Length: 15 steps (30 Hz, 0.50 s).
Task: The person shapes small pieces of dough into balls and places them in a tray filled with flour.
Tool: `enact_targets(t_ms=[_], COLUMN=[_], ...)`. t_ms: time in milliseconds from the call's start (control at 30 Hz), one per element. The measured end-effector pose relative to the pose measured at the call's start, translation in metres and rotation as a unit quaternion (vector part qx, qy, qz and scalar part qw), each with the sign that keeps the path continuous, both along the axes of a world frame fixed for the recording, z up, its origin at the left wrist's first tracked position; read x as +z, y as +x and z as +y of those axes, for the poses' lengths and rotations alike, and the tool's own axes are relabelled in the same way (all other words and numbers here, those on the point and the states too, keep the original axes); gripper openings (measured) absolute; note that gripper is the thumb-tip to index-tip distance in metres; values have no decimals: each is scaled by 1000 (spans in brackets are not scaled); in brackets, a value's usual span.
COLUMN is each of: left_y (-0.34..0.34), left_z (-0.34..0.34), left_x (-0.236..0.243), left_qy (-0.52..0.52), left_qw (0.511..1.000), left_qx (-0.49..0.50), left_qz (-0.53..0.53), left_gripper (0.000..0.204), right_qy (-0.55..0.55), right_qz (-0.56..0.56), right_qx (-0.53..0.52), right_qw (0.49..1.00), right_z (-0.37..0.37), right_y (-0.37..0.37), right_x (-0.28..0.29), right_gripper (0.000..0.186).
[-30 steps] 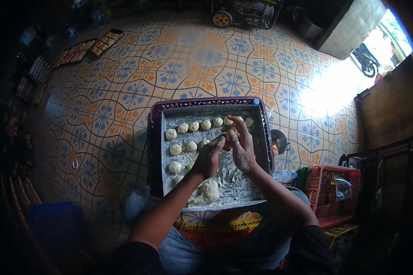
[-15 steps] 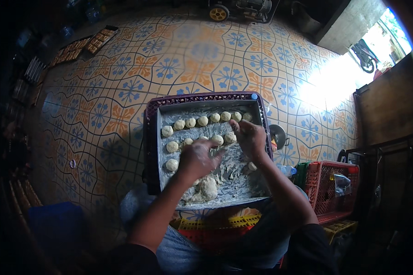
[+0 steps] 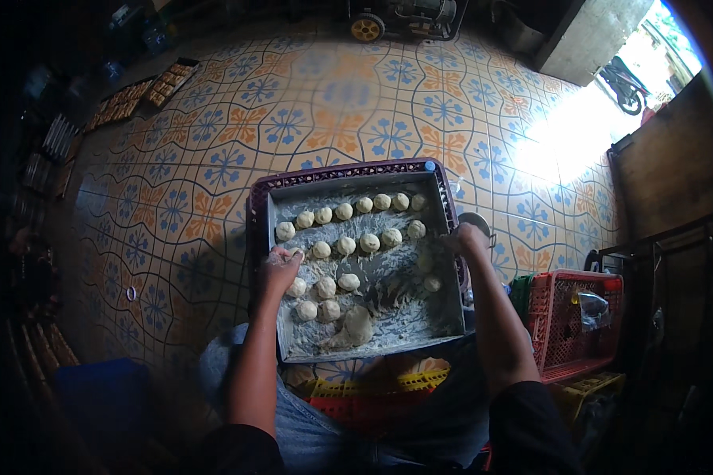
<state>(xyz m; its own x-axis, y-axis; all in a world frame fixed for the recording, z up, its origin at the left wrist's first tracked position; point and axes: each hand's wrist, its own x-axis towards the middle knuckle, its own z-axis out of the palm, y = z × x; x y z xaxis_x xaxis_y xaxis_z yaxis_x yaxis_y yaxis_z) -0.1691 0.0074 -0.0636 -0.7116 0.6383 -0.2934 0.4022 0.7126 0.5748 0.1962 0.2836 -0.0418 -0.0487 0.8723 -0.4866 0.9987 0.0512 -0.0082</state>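
A floury grey metal tray [image 3: 404,317] sits in a purple plastic crate [image 3: 356,168] before my knees. Rows of round dough balls [image 3: 345,246] lie in it, and a larger lump of dough [image 3: 358,326] rests near the front. My left hand [image 3: 280,267] is at the tray's left wall, fingers closed and touching the end dough ball [image 3: 295,255] of the second row. It hides whether the fingers grip the ball or the wall. Over the right rim, my right hand [image 3: 470,241] is closed beside a round metal bowl [image 3: 475,222]; what it holds is hidden.
A red plastic crate [image 3: 540,324] stands to the right, with a clear plastic bag [image 3: 590,309] on it. Below the tray are yellow and red crates [image 3: 380,385]. Flat trays of baked pieces [image 3: 170,81] lie far left on the tiled floor; a wheeled machine [image 3: 404,20] stands at the back.
My hands have parted from above the tray's middle. The left moved to the left wall, the right to the right rim. Dough balls they covered now show.
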Motion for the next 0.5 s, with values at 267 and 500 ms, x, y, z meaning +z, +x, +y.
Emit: enact_targets(t_ms=[267,500], left_y=[-5,-32], left_z=[25,42], left_x=[17,-8], left_qy=[94,204], left_qw=[995,974], left_qx=[-12,-94], left_qz=[-34,27], left_gripper=[35,30], right_qy=[76,138], right_qz=[135,203], right_qx=[-66,-70], right_qw=[986,967], right_z=[21,34], right_y=[24,28], right_x=[-78,-96], right_gripper=[40,39])
